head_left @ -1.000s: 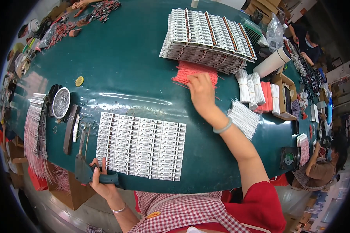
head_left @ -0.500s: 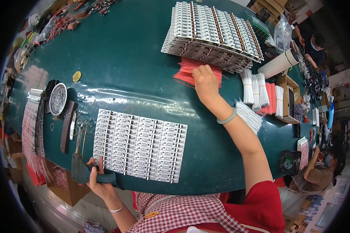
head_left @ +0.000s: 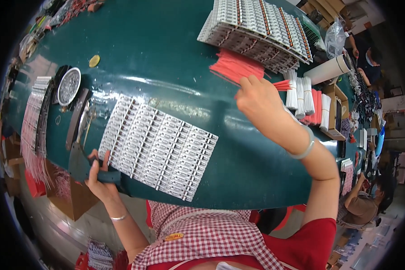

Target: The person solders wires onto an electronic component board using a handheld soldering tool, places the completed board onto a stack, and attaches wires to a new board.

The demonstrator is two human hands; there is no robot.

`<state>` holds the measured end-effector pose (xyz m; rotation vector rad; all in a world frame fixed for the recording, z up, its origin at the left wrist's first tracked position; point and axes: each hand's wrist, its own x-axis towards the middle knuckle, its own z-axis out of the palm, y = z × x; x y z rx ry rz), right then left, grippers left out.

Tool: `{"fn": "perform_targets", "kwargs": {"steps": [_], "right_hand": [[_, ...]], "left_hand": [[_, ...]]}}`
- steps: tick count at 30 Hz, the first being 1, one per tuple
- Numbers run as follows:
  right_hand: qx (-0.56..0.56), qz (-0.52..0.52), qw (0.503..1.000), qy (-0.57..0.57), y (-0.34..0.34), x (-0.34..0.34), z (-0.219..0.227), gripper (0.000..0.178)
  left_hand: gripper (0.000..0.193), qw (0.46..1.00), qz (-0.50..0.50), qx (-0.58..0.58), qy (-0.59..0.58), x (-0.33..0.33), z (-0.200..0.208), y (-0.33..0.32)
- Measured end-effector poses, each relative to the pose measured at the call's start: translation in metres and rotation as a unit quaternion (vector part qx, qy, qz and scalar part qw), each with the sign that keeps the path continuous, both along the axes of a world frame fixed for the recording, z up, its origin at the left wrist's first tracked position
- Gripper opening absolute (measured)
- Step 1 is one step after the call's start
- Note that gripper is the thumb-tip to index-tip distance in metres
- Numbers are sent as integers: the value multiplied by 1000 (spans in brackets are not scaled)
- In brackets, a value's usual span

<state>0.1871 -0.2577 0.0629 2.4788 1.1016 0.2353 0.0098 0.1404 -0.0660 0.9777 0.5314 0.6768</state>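
Note:
My left hand [head_left: 100,174] is closed around the handle of a dark green soldering gun [head_left: 78,164], its thin metal tip pointing away from me. Beside those fingers, a light-grey panel [head_left: 159,148] with rows of small parts lies slanted on the table. My right hand [head_left: 261,101] has curled fingers around a small bunch of red wires [head_left: 281,85], whose ends stick out to the right. Just beyond it lies a loose pile of red wires [head_left: 236,66]. The palm and fingertips are partly hidden.
A tall stack of similar panels [head_left: 256,33] stands at the far right. Near it are white wire bundles [head_left: 300,92], a white flask [head_left: 326,69] and a cardboard box [head_left: 337,105]. At left sit a round metal dish [head_left: 69,85] and wired panels [head_left: 36,108]. Other people work at right.
My right hand has drawn toward me and rightward from the red pile, with red wires now sticking out of it. The panel beside my left hand has turned to a slant. The view has shifted.

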Motion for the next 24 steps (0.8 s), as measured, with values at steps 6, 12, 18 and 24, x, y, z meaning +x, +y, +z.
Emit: {"fn": "perform_targets", "kwargs": {"steps": [6, 12, 18, 24], "right_hand": [[-202, -34, 974, 92, 18, -36, -29, 8], [-70, -83, 991, 79, -4, -50, -47, 10], [444, -54, 890, 93, -4, -111, -75, 24], [499, -74, 861, 63, 7, -135, -111, 31]], "left_hand": [[48, 999, -36, -8, -14, 14, 7, 8], [44, 996, -4, 88, -13, -8, 40, -17], [52, 995, -65, 70, 14, -49, 56, -65], [47, 937, -245, 221, 118, -71, 54, -135]]}}
